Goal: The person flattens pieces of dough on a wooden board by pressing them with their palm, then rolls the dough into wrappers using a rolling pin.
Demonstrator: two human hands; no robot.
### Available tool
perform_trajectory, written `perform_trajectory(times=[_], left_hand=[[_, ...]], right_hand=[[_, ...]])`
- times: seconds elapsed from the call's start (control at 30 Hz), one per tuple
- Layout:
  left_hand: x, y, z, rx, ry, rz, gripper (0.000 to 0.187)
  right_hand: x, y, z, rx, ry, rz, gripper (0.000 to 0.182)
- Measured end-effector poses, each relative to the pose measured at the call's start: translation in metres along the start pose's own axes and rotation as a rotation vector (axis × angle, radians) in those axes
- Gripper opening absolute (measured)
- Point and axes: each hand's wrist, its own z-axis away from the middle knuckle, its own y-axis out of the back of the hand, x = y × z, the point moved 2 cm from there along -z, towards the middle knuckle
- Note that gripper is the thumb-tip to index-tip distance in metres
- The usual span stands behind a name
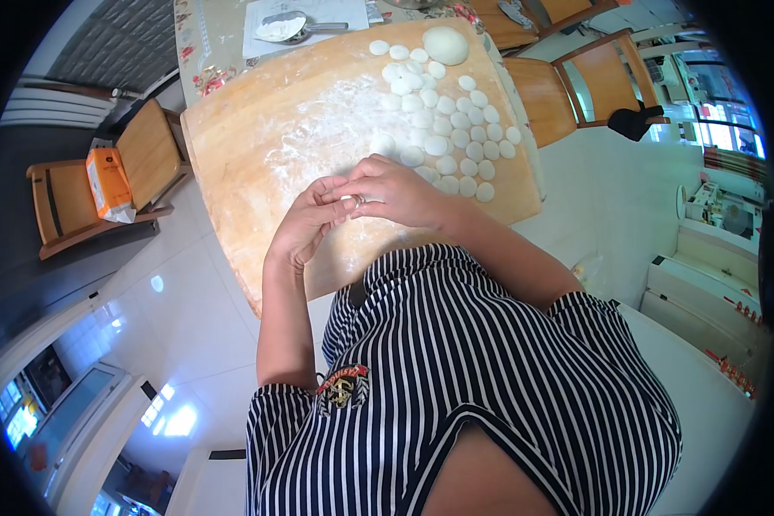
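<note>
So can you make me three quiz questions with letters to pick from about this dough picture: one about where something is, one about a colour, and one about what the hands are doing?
1. Where is the big dough ball?
A. At the far end of the wooden board
B. On the chair
C. On the floor

2. What colour is the box on the wooden chair?
A. Blue
B. Orange
C. Green

3. What are the left hand and right hand doing?
A. Resting flat and apart
B. Holding a spoon
C. Pinching a small dough piece together

Answers:
1 A, the ball sits beyond the rows of small dough discs on the board.
2 B, the box is orange with a white end.
3 C, fingertips of both hands meet around a bit of white dough.
</note>
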Motion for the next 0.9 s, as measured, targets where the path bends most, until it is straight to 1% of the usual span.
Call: perform_trajectory(times=[0.03, 0.1, 0.13, 0.2, 0.23, 0.3, 0.33, 0.4, 0.43, 0.47, 0.5, 0.53, 0.57, 0.6, 0.63, 0.7, 0.73, 0.83, 0.87, 0.9], left_hand=[[0.000, -0.002, 0.001, 0.020, -0.012, 0.019, 0.043], [0.002, -0.005, 0.001, 0.041, -0.024, 0.038, 0.043], [0.003, -0.006, 0.001, 0.058, -0.019, 0.065, 0.043], [0.001, -0.007, 0.002, 0.077, -0.010, 0.095, 0.043], [-0.001, -0.006, 0.002, 0.095, -0.006, 0.064, 0.043], [-0.005, -0.005, 0.000, 0.115, 0.000, 0.033, 0.043], [-0.008, -0.005, -0.002, 0.119, -0.010, 0.054, 0.042], [-0.011, -0.004, -0.007, 0.125, -0.016, 0.073, 0.040], [-0.011, -0.002, -0.013, 0.178, -0.032, 0.083, 0.035], [-0.011, 0.001, -0.021, 0.230, -0.047, 0.091, 0.031], [-0.009, 0.004, -0.031, 0.229, -0.041, 0.089, 0.031], [-0.005, 0.009, -0.045, 0.301, -0.094, -0.064, 0.026], [-0.001, 0.014, -0.059, 0.370, -0.145, -0.218, 0.021], [0.003, 0.020, -0.076, 0.420, -0.153, -0.286, 0.017], [0.007, 0.023, -0.092, 0.413, -0.146, -0.289, 0.017], [0.017, 0.024, -0.113, 0.472, -0.154, -0.470, 0.020], [0.020, 0.024, -0.118, 0.464, -0.149, -0.474, 0.020], [0.030, 0.029, -0.127, 0.547, -0.108, -0.913, 0.023], [0.031, 0.032, -0.130, 0.530, -0.101, -1.008, 0.038], [0.031, 0.029, -0.132, 0.527, -0.085, -1.015, 0.038]], right_hand=[[0.001, -0.002, 0.001, 0.000, 0.002, 0.001, 0.049], [-0.001, -0.001, 0.000, 0.125, -0.106, -0.020, 0.045], [-0.007, 0.000, 0.000, 0.124, -0.106, -0.020, 0.045], [-0.015, 0.004, 0.000, 0.107, -0.210, -0.007, 0.039], [-0.007, 0.001, 0.002, 0.105, -0.212, -0.009, 0.039], [0.006, -0.005, 0.004, 0.067, -0.092, 0.063, 0.041], [0.006, -0.007, 0.005, 0.067, -0.093, 0.061, 0.041], [0.005, -0.009, 0.007, 0.077, -0.180, 0.059, 0.045], [0.005, -0.008, 0.008, 0.079, -0.183, 0.057, 0.045], [0.006, -0.006, 0.009, 0.129, -0.241, 0.049, 0.045], [0.008, -0.004, 0.011, 0.178, -0.299, 0.041, 0.045], [0.014, -0.003, 0.014, 0.180, -0.305, 0.038, 0.045], [0.022, -0.001, 0.018, 0.241, -0.338, 0.057, 0.044], [0.028, 0.002, 0.022, 0.303, -0.373, 0.078, 0.042], [0.031, 0.005, 0.025, 0.308, -0.382, 0.078, 0.042], [0.037, 0.013, 0.031, 0.359, -0.493, -0.008, 0.038], [0.039, 0.017, 0.034, 0.364, -0.501, -0.007, 0.038], [0.047, 0.025, 0.043, 0.393, -0.505, 0.031, 0.033], [0.050, 0.026, 0.048, 0.420, -0.531, 0.003, 0.031], [0.051, 0.028, 0.051, 0.444, -0.557, -0.027, 0.030]])
